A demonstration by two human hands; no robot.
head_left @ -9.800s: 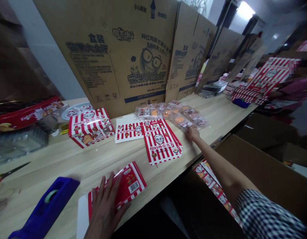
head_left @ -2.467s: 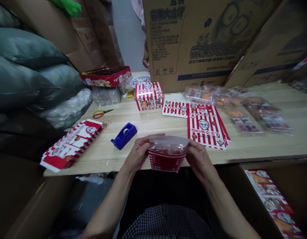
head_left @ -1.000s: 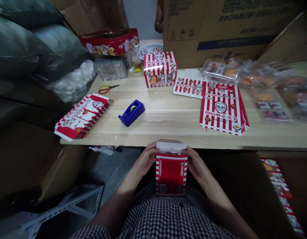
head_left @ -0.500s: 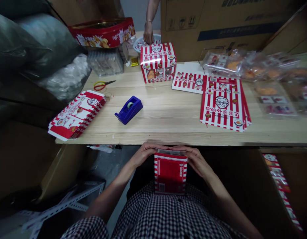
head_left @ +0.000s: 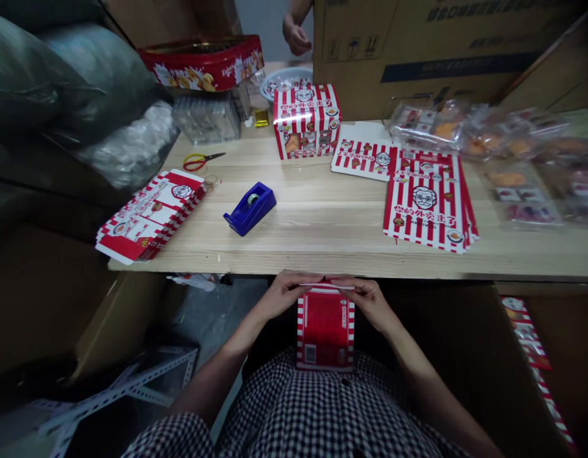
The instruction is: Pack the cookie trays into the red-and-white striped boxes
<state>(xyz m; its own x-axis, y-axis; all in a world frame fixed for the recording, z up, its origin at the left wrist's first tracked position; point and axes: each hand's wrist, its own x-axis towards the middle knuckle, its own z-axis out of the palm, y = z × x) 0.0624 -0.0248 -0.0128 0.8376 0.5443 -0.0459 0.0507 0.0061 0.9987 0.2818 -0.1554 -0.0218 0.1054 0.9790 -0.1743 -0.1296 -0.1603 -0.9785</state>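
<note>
Between my hands, against the checked shirt, is a red and white striped cardboard box. My left hand grips its top edge from the left, fingers along the far side and thumb near the edge. On the other side my right hand pinches the same top edge at its right corner. The box's far side and most fingertips are hidden. Beyond the table edge stand a blue tape dispenser and an assembled striped box.
Flat striped cartons lie stacked at the left, with more cartons at the right. Scissors lie behind the dispenser. Clear toy packs cover the right side. Another person's hand hovers above a bowl.
The top edge of the box in my hands now shows a white strip, and its printed face has tilted slightly. The other person's hand has lifted away from the bowl.
</note>
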